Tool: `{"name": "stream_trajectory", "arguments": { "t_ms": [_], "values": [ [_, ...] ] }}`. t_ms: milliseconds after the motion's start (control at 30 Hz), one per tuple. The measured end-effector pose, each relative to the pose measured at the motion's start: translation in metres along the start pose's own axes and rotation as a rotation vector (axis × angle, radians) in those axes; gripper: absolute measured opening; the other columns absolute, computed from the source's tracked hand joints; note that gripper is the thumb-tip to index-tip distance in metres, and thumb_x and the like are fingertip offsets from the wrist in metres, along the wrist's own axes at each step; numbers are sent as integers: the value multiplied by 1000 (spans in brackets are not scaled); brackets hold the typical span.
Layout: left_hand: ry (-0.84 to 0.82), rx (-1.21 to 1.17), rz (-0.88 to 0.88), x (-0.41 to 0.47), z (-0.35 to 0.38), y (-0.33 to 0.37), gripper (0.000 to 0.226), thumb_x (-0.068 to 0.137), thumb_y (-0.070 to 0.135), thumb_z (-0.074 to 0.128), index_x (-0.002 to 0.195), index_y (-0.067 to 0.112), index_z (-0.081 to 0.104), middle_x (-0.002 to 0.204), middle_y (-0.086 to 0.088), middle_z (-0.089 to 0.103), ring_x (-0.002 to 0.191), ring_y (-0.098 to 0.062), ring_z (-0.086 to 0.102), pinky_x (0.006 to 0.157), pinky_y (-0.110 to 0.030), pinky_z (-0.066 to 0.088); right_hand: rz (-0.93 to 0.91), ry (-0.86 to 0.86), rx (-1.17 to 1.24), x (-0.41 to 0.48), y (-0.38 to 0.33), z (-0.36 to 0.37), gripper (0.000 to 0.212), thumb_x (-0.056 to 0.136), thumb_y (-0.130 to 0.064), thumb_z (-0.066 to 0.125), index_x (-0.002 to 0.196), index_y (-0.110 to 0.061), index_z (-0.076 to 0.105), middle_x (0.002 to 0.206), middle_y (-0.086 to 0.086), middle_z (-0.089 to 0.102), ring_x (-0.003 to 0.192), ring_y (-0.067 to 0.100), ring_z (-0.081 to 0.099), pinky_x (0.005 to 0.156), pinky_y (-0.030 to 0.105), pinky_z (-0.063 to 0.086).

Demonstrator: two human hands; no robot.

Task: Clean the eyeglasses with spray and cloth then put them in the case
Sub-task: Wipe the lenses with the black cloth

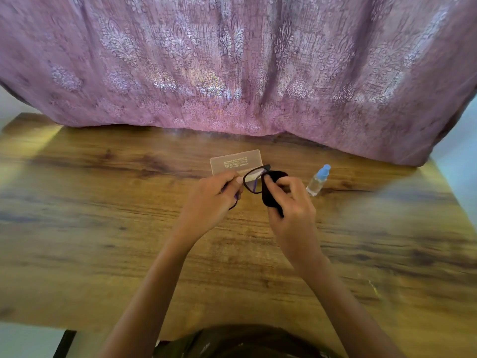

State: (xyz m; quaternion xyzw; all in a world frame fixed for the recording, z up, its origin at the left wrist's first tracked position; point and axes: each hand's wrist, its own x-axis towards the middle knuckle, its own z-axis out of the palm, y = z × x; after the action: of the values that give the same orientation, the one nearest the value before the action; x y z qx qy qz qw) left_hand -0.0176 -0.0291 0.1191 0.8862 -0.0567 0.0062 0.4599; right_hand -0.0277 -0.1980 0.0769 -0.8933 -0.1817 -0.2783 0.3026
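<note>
On my feed, a pink patterned curtain (pixel 232 60) fills the 12 o'clock half of the view, draped onto the far edge of a wood-grain tabletop (pixel 103 228). Both hands are raised over its middle. The left hand (pixel 211 200) is curled round one end of the eyeglasses (pixel 254 179), apparently to steady them. The right hand (pixel 291 202) pinches a black cloth (pixel 271 195) against the 3 o'clock edge of the one lens I can see, so I judge this to be the wiping step. The frame is held clear of the wood. Its long axis runs from about 8 o'clock to 2 o'clock, the exposed lens faces up toward me, and a temple arm hangs at 6 o'clock below the left fist. The translucent case (pixel 232 161) lies flat just beyond the hands at 12 o'clock, near for the last step. I cannot tell whether it is latched. The blue-capped spray bottle (pixel 318 180) stands at 3 o'clock, just beside the right hand.
</note>
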Motion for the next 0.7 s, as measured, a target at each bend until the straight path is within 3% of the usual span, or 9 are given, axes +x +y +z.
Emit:
{"name": "stream_trajectory", "arguments": {
  "t_ms": [100,200,367,500,700],
  "values": [
    [10,-4,-6,0,-1,-1,31,100,22,46,71,24,56,56,21,55,56,-1,49,55,-12,37,-31,-22,22,-4,-4,2,36,83,1,68,120,4,66,99,14,60,92,20,57,81,22,49],
    [7,53,2,1,1,-1,29,100,23,47,72,22,57,57,12,55,56,-4,51,54,-15,36,-70,-67,33,-8,-11,4,37,81,4,72,118,4,67,98,15,61,90,23,59,77,27,52],
    [18,192,76,1,0,-1,26,100,23,47,77,17,58,66,4,61,63,-11,55,58,-25,38,-51,-88,53,-5,-17,4,41,85,5,68,125,1,63,103,15,60,91,24,59,77,30,53],
    [31,263,103,0,-1,0,25,100,24,47,77,21,57,67,7,61,64,-9,56,58,-23,37,-37,-57,68,-1,-14,2,40,88,3,63,128,-1,62,103,14,58,91,23,58,76,30,53],
    [41,194,96,-1,3,0,26,100,21,48,76,18,59,65,6,60,61,-9,54,59,-25,37,10,-12,58,4,-7,3,42,85,5,61,127,1,62,101,13,56,92,21,56,77,31,53]
  ]
}}
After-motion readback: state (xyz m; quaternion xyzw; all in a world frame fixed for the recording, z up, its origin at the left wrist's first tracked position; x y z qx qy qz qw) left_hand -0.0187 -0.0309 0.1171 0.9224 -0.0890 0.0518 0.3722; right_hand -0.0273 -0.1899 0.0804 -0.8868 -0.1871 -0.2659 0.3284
